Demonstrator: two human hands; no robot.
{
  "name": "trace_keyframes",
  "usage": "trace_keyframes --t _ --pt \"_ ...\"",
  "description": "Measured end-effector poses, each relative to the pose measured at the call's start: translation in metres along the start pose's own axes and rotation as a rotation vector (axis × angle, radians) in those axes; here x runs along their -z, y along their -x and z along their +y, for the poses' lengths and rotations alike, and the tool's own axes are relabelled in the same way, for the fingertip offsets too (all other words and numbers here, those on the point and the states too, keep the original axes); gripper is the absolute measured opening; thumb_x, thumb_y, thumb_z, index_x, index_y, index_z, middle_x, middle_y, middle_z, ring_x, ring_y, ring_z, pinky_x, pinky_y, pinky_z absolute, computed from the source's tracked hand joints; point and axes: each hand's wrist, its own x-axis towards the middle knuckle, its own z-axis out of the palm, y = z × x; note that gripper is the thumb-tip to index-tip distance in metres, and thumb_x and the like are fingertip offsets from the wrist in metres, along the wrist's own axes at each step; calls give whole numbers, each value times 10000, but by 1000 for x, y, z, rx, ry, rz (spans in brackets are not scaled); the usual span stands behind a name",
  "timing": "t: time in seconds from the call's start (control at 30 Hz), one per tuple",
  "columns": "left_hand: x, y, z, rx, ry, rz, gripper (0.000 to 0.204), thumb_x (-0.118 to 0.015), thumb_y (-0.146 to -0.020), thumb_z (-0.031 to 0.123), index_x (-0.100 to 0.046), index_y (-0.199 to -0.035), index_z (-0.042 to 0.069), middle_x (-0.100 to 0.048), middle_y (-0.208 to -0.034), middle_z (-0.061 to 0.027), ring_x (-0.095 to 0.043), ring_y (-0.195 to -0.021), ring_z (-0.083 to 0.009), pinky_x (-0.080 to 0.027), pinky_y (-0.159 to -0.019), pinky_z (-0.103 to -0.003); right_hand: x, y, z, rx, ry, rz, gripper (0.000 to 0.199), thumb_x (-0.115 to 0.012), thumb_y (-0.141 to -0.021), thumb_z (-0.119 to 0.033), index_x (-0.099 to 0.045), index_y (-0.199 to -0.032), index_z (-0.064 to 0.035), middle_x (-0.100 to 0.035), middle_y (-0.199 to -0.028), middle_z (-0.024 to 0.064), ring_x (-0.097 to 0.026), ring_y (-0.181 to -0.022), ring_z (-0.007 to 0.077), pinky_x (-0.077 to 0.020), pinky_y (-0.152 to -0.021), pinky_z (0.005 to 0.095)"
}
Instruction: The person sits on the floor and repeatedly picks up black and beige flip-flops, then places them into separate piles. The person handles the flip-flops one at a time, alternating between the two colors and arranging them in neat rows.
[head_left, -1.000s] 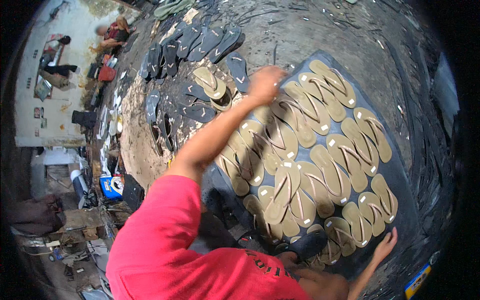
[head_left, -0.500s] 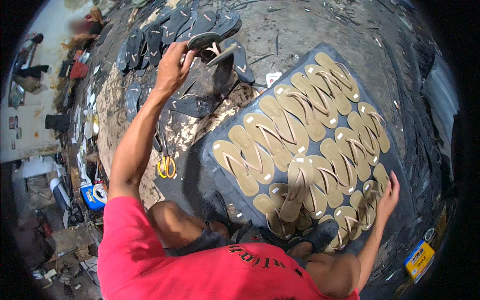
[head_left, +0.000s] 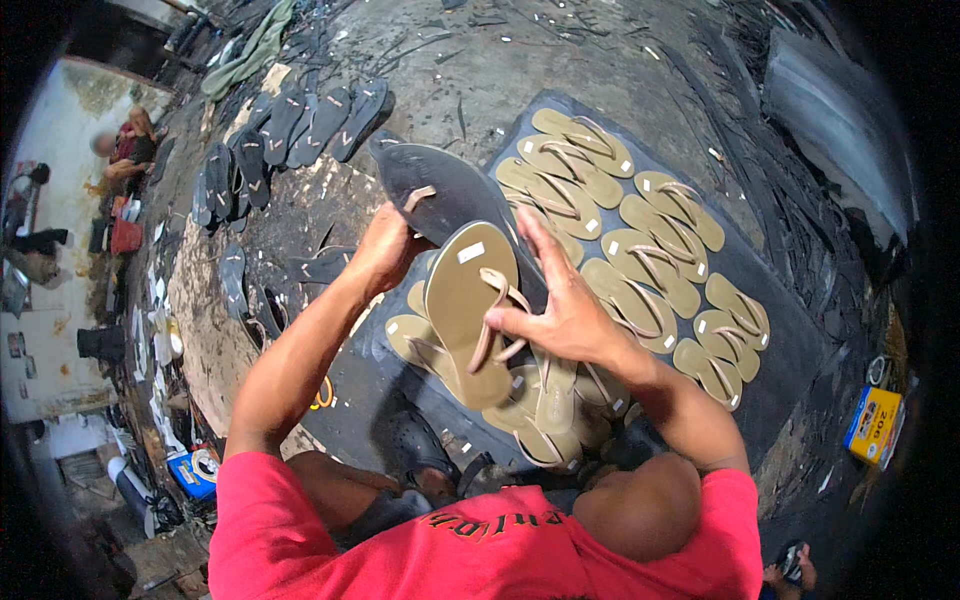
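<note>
In front of me, my left hand [head_left: 388, 250] is closed round the edge of a dark flip-flop [head_left: 440, 180] with a short pale strap piece on its face. An olive flip-flop [head_left: 462, 345] with beige straps and a small white label overlaps it, tilted toward me. My right hand [head_left: 562, 308] lies open at its right side. Its fingers stretch along the dark flip-flop's edge, while the thumb reaches the olive one's strap. Beneath, olive flip-flops [head_left: 660, 250] lie in rows on a dark mat [head_left: 775, 375]; my hands hide some of them.
Dark flip-flops [head_left: 325, 120] stand bunched at the far left. Orange-handled scissors [head_left: 322, 393] show partly beside my left forearm. A blue box [head_left: 190, 474] is at the left, a yellow-blue box [head_left: 875, 428] at the right. Another person [head_left: 133, 145] sits at the far left.
My left hand has brought the flip-flops from the far left to the middle. My right hand has left the mat's right side and come up against them. The view has shifted.
</note>
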Motion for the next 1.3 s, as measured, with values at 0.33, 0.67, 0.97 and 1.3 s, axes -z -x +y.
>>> trace_keyframes --t 0.33,0.67,0.97,1.3 --pt "23 -13 -45 -8 -344 79 516 -535 -1011 286 -384 -1493 179 -595 -1104 -23 -590 -901 -143 -527 -739 -355 -26 17 83 -384 -107 14 405 -404 -986 -115 -514 -1343 42 -642 -1170 92 -597 -1027 126 -472 -906 268" --pt "121 -19 -37 -454 -1476 612 606 -599 -976 362 -456 -1451 13 -579 -1257 -215 -528 -1199 -345 -386 -1057 -428 -24 11 99 -441 -583 85 282 -431 -1060 -267 -597 -1061 -39 -647 -875 21 -603 -743 92 -511 -669 260" --pt "-14 -16 -19 -407 -709 64 474 -640 -941 352 -579 -1260 7 -572 -1061 -211 -575 -907 -297 -463 -848 -411 -31 -6 64 -491 -546 151 542 -442 -1061 -388 -417 -1433 6 -520 -1371 157 -523 -1231 207 -440 -1012 359" --pt "33 -33 -12 -183 -434 93 536 -631 -968 378 -471 -1309 -4 -575 -1059 -101 -610 -823 -158 -541 -542 -271 -11 -4 62 -475 -418 225 504 -590 -964 -118 -415 -1415 25 -607 -1250 173 -613 -1112 233 -495 -975 370"
